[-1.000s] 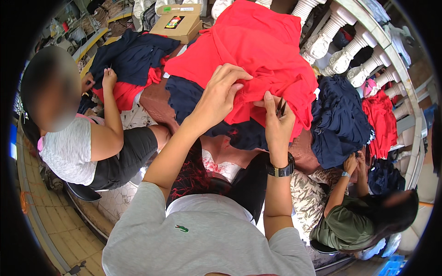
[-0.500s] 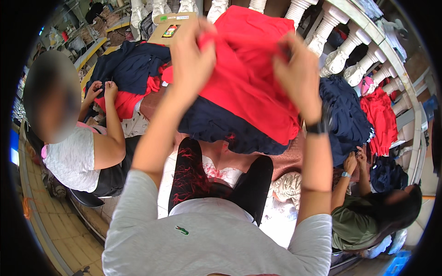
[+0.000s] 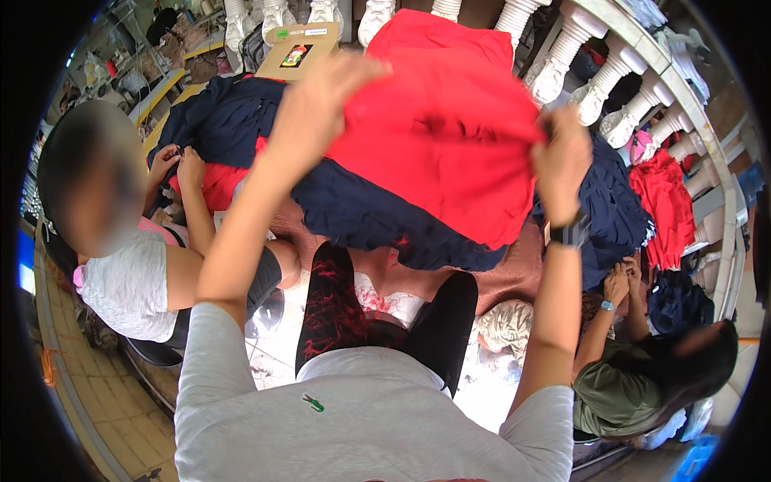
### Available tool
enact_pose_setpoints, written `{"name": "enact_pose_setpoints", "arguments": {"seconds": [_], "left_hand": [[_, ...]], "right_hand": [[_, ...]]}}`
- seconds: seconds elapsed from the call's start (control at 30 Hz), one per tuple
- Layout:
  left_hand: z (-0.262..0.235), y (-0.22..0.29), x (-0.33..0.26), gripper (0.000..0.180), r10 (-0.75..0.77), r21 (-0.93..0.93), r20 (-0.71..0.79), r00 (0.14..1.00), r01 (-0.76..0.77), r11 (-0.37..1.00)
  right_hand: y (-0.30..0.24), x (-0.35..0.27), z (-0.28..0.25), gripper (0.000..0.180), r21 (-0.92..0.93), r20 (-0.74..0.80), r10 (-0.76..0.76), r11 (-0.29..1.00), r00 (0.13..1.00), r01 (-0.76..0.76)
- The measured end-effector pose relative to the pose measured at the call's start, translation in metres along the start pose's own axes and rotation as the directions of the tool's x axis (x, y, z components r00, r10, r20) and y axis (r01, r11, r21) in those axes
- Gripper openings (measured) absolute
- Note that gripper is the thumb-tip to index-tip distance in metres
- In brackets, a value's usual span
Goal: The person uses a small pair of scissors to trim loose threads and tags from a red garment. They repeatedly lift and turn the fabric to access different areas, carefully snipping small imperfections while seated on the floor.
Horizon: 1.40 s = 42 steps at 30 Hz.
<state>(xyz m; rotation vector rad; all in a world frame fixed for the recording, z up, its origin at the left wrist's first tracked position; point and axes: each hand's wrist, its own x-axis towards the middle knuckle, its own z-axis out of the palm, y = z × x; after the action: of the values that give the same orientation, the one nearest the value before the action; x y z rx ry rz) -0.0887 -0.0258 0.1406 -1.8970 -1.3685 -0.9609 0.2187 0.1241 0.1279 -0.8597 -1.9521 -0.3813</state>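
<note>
A red garment (image 3: pixel 438 161) is pulled wide between my two hands, its middle blurred by motion. My left hand (image 3: pixel 321 104) is closed at its upper left edge, fingers blurred. At the right edge, my right hand (image 3: pixel 564 161) is closed on the cloth; a small dark thing shows by its fingertips, too blurred to name. Under the red cloth lies a dark navy garment (image 3: pixel 377 213), its lower edge hanging over the brown cover (image 3: pixel 418 279) in front of my knees. More red cloth (image 3: pixel 442 38) lies just beyond.
To the left, a person (image 3: pixel 120 273) handles cloth beside a navy pile (image 3: pixel 217 120). At the right another person (image 3: pixel 622 394) works at a second navy pile (image 3: pixel 614 217), near red garments (image 3: pixel 662 209). A cardboard box (image 3: pixel 301 55) and white balusters (image 3: pixel 566 68) stand behind.
My hands have moved apart, the right one outward and down, the left slightly left and down. The bunched red cloth is now spread flatter between them.
</note>
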Motion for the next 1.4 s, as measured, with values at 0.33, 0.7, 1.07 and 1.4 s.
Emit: {"name": "enact_pose_setpoints", "arguments": {"seconds": [0.33, 0.7, 1.07, 1.4], "left_hand": [[-0.03, 0.037, -0.067, 0.026, -0.222, -0.364, 0.279, 0.934, 0.316, 0.876], [0.093, 0.079, -0.05, 0.044, -0.572, -0.411, 0.18, 0.8, 0.59, 0.696], [0.101, 0.058, -0.077, 0.007, -0.636, -0.952, 0.234, 0.736, 0.306, 0.005], [0.085, 0.072, -0.055, 0.016, -0.721, -0.478, 0.262, 0.642, 0.735, 0.481]], "right_hand": [[-0.042, -0.08, -0.06, 0.029, 0.512, 0.435, 0.323, 0.679, 0.84, -0.526], [-0.08, -0.106, 0.038, 0.025, 0.469, 0.181, 0.35, 0.791, 0.919, -0.393], [-0.08, -0.113, 0.037, 0.027, 0.49, 0.207, 0.39, 0.753, 0.898, -0.44], [-0.083, -0.11, 0.035, 0.028, 0.442, 0.186, 0.334, 0.812, 0.924, -0.382]]}}
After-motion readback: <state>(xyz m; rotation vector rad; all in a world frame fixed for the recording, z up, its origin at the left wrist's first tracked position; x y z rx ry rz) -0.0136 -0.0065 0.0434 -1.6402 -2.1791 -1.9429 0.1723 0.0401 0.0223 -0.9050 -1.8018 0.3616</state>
